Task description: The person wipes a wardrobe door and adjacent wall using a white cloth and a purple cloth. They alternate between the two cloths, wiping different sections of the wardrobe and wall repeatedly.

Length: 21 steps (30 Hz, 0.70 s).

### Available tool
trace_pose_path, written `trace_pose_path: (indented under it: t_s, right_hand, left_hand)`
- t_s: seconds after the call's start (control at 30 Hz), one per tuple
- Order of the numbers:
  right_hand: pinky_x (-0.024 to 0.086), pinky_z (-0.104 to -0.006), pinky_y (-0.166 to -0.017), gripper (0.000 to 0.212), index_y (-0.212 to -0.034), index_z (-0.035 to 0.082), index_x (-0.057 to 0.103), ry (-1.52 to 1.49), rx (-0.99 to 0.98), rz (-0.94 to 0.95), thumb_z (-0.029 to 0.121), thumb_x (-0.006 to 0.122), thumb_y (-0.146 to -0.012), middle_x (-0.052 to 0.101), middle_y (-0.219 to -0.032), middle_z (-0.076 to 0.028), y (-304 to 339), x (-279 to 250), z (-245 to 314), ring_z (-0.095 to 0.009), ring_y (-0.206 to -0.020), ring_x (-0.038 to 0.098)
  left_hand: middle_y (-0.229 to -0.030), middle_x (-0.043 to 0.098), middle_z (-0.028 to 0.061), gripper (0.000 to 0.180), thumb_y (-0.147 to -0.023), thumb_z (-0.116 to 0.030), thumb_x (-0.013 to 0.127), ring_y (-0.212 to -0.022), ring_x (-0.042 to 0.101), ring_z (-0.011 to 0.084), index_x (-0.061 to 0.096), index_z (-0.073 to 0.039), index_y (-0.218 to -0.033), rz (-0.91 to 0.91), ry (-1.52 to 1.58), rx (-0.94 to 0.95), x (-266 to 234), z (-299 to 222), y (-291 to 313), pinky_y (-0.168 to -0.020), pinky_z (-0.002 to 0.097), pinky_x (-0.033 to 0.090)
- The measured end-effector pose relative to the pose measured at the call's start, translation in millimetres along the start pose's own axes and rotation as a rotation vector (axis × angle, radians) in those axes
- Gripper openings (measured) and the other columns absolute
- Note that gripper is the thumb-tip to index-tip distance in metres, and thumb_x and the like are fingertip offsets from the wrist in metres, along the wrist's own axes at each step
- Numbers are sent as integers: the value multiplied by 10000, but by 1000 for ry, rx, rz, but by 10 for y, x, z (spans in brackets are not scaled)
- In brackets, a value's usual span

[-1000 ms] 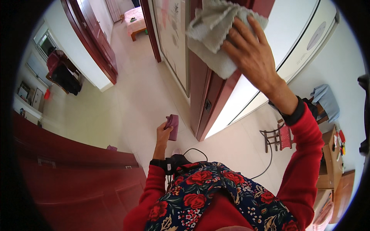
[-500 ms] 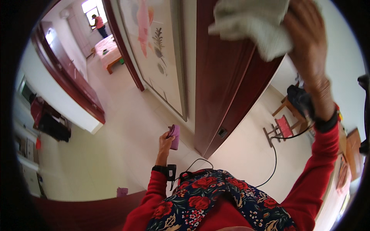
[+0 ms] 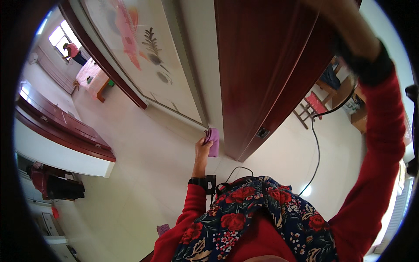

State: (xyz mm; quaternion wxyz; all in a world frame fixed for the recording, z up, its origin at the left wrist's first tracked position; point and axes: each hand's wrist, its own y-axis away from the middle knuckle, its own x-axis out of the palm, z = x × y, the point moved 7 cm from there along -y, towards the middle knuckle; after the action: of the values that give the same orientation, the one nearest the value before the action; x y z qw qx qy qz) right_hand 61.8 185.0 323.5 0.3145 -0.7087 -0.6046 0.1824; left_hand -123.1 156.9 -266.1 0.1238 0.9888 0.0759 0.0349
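Note:
My left hand is closed round a folded purple cloth, held low in front of me beside the foot of the door frame. My right arm reaches up along the dark red wooden door frame. At the upper edge my right hand is smeared by motion, and its fingers are cut off. The pale cloth it held earlier does not show now. A metal latch plate sits in the frame's edge.
A framed fish picture hangs left of the frame. A red-topped stool stands to the right, with a black cable running past it. Farther left are an open door, a pink bed and two other people.
My right hand has gone up, and the pale cloth has passed out of view. My left hand with the purple cloth sits higher and farther right, as the view has turned.

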Motion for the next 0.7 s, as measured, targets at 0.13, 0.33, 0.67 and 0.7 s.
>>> trace_pose_path:
  t_s: [0.13,0.33,0.67,0.7]
  right_hand:
    - [211,-471,-1182,317,-1129,169,663,-408,50,-35,172,665,-812,538,-1343,-77,717,-101,885,-241,-1382,357]
    - [155,-420,-1193,348,-1163,144,620,-674,-348,721,220,615,-823,442,-1444,-94,1835,-253,2232,-245,-1419,282]
    - [197,-402,-1188,271,-1092,113,652,-842,-493,741,171,607,-831,448,-1450,-85,2189,-428,2630,-260,-1405,314]
    - [195,-401,-1190,298,-1119,122,649,-799,-457,747,176,625,-827,443,-1457,-83,2049,-341,2487,-257,-1413,305]
  left_hand:
    - [-962,677,26,313,-839,-68,658,-845,603,114,652,12,-1142,-22,34,-56,-208,110,55,-798,266,472]
    - [-969,667,36,295,-837,-41,626,-837,589,124,646,37,-1120,-121,30,5,-577,69,125,-782,264,462]
    - [-940,671,36,292,-835,-47,620,-830,589,123,656,42,-1111,-203,37,8,-818,220,275,-777,267,455]
    - [-937,670,34,285,-836,-49,620,-825,587,122,658,40,-1104,-198,38,0,-816,233,272,-769,266,454]
